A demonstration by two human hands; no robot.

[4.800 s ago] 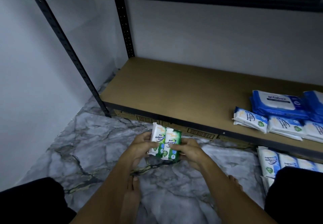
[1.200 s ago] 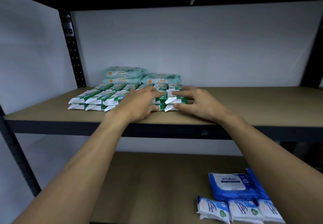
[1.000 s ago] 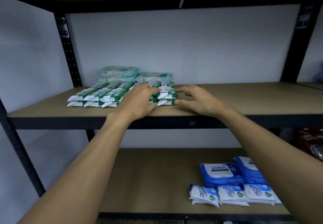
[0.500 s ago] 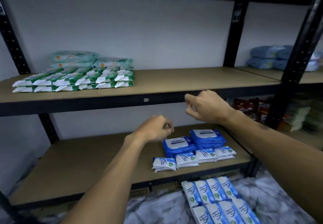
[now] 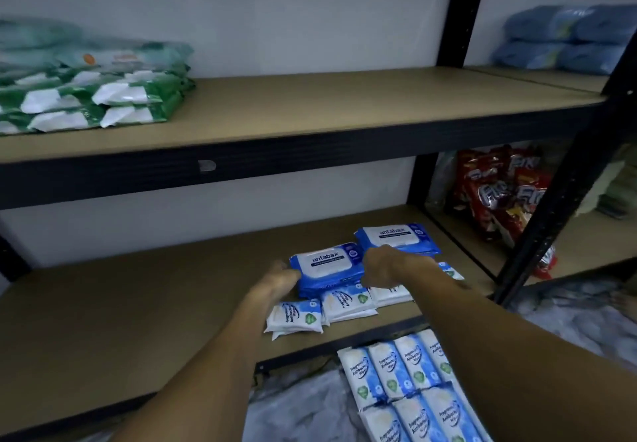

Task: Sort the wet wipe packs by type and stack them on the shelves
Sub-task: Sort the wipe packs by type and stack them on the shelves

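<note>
Left hand (image 5: 275,279) and right hand (image 5: 386,267) clasp the side edges of a blue pack (image 5: 327,262) on the lower shelf (image 5: 120,303). White packs (image 5: 296,317) sit in front; bare board stretches left

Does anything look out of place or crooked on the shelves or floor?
A batch of blue-and-white wipe packs lies on the floor, in front of the lower shelf, not on it. On that shelf the leftmost small pack sits askew to its row. In the next bay a red snack bag seems to hang over the edge.
</note>
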